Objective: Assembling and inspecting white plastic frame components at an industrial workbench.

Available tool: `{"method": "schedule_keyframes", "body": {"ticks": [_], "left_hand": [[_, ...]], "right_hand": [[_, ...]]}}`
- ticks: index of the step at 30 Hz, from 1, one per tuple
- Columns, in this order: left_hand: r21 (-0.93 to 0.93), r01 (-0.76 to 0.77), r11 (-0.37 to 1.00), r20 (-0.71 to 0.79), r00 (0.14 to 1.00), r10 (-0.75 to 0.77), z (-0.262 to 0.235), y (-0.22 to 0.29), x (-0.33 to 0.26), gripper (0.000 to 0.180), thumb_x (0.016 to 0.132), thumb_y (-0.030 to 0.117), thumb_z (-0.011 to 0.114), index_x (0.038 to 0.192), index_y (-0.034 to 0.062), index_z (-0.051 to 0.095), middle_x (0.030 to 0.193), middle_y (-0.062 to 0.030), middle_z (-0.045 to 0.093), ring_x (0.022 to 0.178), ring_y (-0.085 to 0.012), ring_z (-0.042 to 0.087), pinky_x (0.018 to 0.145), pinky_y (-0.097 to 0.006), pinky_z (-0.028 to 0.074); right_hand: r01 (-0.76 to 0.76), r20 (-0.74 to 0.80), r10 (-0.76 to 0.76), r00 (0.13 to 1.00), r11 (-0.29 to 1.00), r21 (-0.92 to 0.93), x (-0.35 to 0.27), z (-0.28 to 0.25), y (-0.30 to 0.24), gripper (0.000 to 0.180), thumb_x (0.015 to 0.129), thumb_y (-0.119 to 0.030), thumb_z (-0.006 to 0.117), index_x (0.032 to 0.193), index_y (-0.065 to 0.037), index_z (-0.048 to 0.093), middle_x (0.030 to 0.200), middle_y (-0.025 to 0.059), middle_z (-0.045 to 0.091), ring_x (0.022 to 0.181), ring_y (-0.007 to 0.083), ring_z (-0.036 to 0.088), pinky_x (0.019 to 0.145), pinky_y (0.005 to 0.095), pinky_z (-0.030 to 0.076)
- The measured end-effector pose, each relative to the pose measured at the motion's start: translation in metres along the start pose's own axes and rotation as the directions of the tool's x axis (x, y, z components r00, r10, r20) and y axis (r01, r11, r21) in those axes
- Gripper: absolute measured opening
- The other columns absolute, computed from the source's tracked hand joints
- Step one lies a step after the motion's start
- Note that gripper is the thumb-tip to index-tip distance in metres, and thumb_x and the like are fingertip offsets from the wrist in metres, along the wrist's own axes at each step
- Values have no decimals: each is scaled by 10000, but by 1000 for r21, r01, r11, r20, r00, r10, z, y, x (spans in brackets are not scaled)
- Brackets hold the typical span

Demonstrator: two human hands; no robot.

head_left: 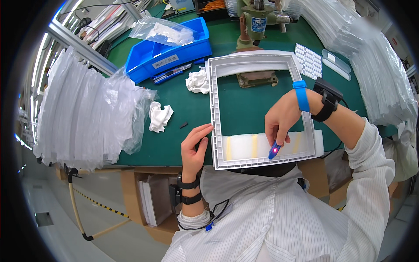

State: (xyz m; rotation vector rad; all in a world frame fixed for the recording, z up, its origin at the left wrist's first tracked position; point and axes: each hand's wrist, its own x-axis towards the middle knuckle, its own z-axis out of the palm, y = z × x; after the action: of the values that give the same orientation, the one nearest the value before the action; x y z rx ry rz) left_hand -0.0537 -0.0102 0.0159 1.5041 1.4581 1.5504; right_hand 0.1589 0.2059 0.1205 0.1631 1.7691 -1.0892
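Observation:
A white rectangular plastic frame [215, 105] with a ribbed rim lies on the green table mat in front of me. Its near side rests on a white foam block [241, 146] with yellow strips; another white pad lies under the far side. My right hand [283, 114] reaches over the opening and pinches a small blue hand tool [274, 150] with a pinkish-red dot. The tool's end is at the frame's near bar; its exact kind is unclear. My left hand [194, 146] has its fingers stretched out, their tips against the frame's left side, holding nothing.
Crumpled white wipes [160, 116] and a small dark piece [183, 125] lie left of the frame. A blue bin [168, 54] stands behind, with pens [172, 74] beside it. A green metal press [255, 26] stands beyond the frame. Plastic-wrapped stacks [83, 109] flank both sides.

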Motion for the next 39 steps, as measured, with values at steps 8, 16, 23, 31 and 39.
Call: {"method": "schedule_keyframes", "body": {"ticks": [8,16,23,31,39], "left_hand": [[20,6,1000,-7,1000,-6,3,2,2,366,844,-120,526,1159,-17,682,1175,-165,676,1066,-251,646,911,-297,479],[34,-2,999,-21,1000,3,1,-4,-3,372,846,-120,515,1178,-33,658,1161,-165,671,1058,-254,643,900,-297,483],[192,-13,981,-5,1000,14,0,3,-2,363,877,-98,451,1159,-32,670,1164,-127,660,864,-160,603,696,-233,431],[201,-34,979,-36,998,42,3,0,-2,360,874,-96,447,1129,-23,691,1145,-125,669,891,-166,610,719,-234,428],[175,-6,985,-43,999,14,3,1,-4,362,874,-99,446,1129,-22,692,1137,-123,671,870,-155,597,701,-228,414]], "right_hand": [[57,-48,-56,997,998,19,-2,4,10,301,930,-202,640,1149,-1,689,999,44,723,859,122,694,839,276,502],[824,-811,288,510,107,556,9,69,16,289,1009,-240,577,1192,-18,590,1096,64,630,1028,192,647,874,363,569],[864,-773,471,426,42,502,14,87,24,314,1025,-235,540,1259,-35,482,1240,106,600,1146,246,624,977,402,535],[972,-823,522,224,-178,152,34,99,29,244,1051,-187,470,1208,-1,451,1292,161,548,1248,299,554,1068,435,478],[971,-791,580,198,-228,75,32,97,23,253,1065,-180,424,1205,30,438,1317,194,533,1255,310,543,1114,451,437]]}}
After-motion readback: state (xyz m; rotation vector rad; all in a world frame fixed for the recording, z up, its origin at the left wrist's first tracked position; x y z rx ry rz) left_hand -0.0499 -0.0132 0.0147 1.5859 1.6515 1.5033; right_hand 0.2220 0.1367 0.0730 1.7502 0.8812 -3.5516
